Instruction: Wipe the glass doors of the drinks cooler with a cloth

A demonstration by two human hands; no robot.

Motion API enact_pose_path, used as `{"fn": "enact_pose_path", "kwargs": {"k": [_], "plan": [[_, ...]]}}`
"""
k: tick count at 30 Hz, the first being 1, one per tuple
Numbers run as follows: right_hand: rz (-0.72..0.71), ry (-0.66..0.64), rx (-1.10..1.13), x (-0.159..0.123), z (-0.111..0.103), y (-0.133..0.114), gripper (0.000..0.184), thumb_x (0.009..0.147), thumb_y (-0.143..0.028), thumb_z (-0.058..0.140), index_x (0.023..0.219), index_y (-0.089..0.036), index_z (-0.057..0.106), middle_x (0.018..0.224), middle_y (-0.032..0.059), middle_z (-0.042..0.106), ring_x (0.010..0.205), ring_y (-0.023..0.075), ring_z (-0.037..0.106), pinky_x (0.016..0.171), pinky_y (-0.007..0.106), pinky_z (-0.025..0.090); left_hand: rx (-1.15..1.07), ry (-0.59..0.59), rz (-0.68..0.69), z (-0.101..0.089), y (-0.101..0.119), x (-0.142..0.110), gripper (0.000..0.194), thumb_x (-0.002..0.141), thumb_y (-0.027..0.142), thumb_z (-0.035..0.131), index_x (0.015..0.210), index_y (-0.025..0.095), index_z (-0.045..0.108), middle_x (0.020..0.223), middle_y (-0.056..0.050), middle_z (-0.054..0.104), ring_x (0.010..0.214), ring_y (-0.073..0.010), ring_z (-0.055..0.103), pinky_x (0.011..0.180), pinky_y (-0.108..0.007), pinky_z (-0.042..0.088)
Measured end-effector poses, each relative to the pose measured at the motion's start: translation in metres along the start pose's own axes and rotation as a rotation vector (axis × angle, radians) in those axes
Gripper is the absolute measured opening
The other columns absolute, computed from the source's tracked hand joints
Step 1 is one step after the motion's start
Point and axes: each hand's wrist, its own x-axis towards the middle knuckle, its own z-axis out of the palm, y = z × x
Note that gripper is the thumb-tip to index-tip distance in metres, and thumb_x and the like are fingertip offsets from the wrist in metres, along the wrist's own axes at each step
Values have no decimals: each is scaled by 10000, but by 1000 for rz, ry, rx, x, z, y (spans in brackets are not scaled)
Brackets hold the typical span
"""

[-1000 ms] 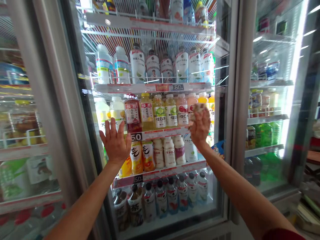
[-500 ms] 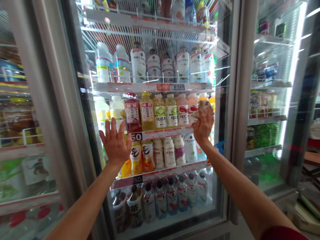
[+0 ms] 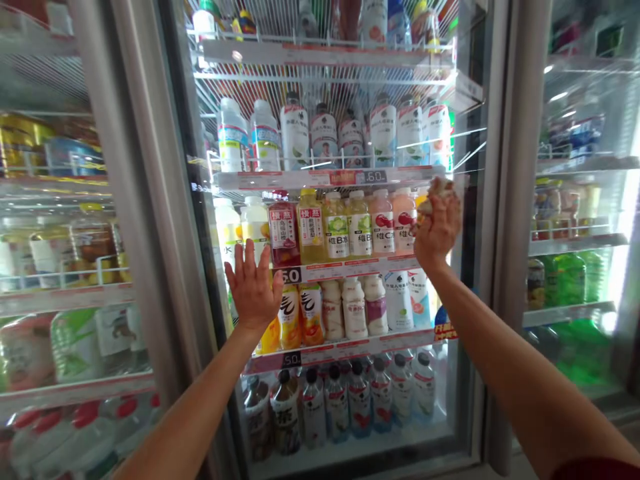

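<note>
A glass door (image 3: pixel 330 363) with streaks of reflected light closes off a lit drinks cooler. My left hand (image 3: pixel 255 287) lies flat against the glass with its fingers spread, in front of the pale and red-labelled bottles at left. Over on the right side of the pane, my right hand (image 3: pixel 437 230) is closed round a crumpled, patterned cloth (image 3: pixel 441 190) and presses it to the glass. Behind that hand are a pink bottle (image 3: pixel 404 223) and a yellow-capped one, both partly hidden. My fingers cover part of the cloth.
Metal door frames (image 3: pixel 150 193) stand at left and right (image 3: pixel 517 220). Behind the glass, rows of bottles fill several shelves, with price strips (image 3: pixel 340 270) along their edges. Neighbouring coolers hold more drinks, including green bottles (image 3: pixel 575 280) at right.
The view has turned slightly left, so everything sits further right. My right hand has slid a little to the right with the cloth. My left hand stays about where it was on the glass.
</note>
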Motion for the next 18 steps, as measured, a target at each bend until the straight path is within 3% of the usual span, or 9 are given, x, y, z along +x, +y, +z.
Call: {"fn": "enact_pose_path", "kwargs": {"k": [4,7,9,13,15,18], "plan": [[-403,-217,72,-32,2,-74,469,841,-197,349,1294,-281,435,1437,-13,333,1353,199,236,1103,459,200,29,-10,12,-1,-1,-1,547,854,336,439,1371,205,319,1477,-93,212,1378,-247,118,1108,-476,71],[-689,-391,113,-54,-7,-88,453,840,-197,390,1266,-337,453,1421,-50,367,1353,147,241,1120,403,187,26,-19,8,-1,-2,-1,548,851,337,443,1370,208,320,1478,-92,208,1378,-251,118,1104,-486,82],[-633,-368,88,-49,-10,-67,455,832,-191,398,1258,-336,460,1418,-43,374,1344,158,265,1114,426,193,17,-19,4,-1,-3,-1,548,850,334,443,1370,216,319,1479,-86,208,1377,-251,122,1103,-486,85],[-143,-30,24,-8,-5,-16,497,811,-177,359,1295,-260,434,1429,27,347,1328,258,291,1040,556,249,7,-5,4,-1,-2,0,551,846,326,447,1370,216,318,1480,-81,204,1378,-249,117,1107,-484,79],[-61,39,26,2,1,-19,524,805,-169,348,1319,-251,403,1430,36,341,1328,279,285,1021,579,260,3,-4,-1,-1,-1,0,553,845,326,448,1370,212,318,1482,-79,197,1379,-252,109,1108,-487,72],[-243,-67,61,-18,7,-63,544,811,-172,372,1340,-296,365,1426,10,351,1341,245,267,1067,535,227,-4,-10,-10,0,1,0,546,846,330,447,1365,208,328,1483,-76,196,1380,-252,104,1111,-482,62]]}}
